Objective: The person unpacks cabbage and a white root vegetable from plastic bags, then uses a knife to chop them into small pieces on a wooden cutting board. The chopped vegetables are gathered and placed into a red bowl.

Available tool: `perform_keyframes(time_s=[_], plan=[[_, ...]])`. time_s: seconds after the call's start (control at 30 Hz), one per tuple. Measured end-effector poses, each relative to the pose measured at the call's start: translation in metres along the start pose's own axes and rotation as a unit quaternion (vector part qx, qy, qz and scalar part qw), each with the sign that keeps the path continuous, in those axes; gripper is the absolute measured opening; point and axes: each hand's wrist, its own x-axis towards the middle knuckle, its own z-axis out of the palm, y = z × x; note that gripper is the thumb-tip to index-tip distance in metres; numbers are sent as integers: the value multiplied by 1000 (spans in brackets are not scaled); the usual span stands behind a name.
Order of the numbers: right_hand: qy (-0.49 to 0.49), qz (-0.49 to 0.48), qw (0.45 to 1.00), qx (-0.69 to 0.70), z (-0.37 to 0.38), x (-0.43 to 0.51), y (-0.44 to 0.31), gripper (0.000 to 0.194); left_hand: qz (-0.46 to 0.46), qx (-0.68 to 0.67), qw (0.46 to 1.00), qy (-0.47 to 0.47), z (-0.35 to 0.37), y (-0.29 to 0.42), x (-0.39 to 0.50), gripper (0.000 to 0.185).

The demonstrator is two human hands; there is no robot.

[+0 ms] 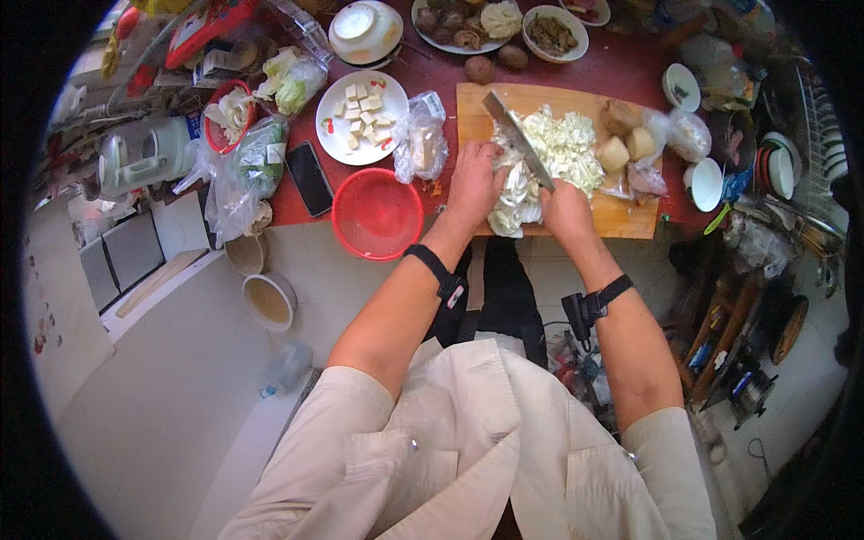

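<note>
My right hand (568, 210) grips the handle of a kitchen cleaver (518, 140), whose blade slants up and left over a wooden cutting board (634, 226). At the blade's left side, my left hand (478, 177) rests with bent fingers on a pile of cut cabbage (518, 192). More chopped cabbage (567, 150) lies heaped right of the blade. Peeled, pale potato-like pieces (613, 154) sit at the board's right, beside a knotted plastic bag. The undersides of my left fingers are hidden, so their exact hold on the cabbage is unclear.
Left of the board are a red plastic basket (378, 214), a bagged item (425, 145), a plate of white cubes (331, 101) and a phone (309, 179). Behind stand a bowl of dark food (555, 37) and a laden plate (439, 44). White bowls (703, 185) stand right.
</note>
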Motion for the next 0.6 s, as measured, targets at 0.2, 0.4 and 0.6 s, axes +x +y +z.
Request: perform_keyframes(time_s=[0.2, 0.4, 0.6], plan=[[14, 11, 999, 39, -14, -8, 6, 26, 12, 9, 1000, 26, -10, 14, -1, 49], [-14, 1, 1000, 7, -39, -36, 8, 24, -9, 66, 998, -13, -6, 32, -32, 55], [-1, -11, 1000, 5, 7, -9, 14, 23, -36, 58, 997, -20, 8, 20, -25, 40]])
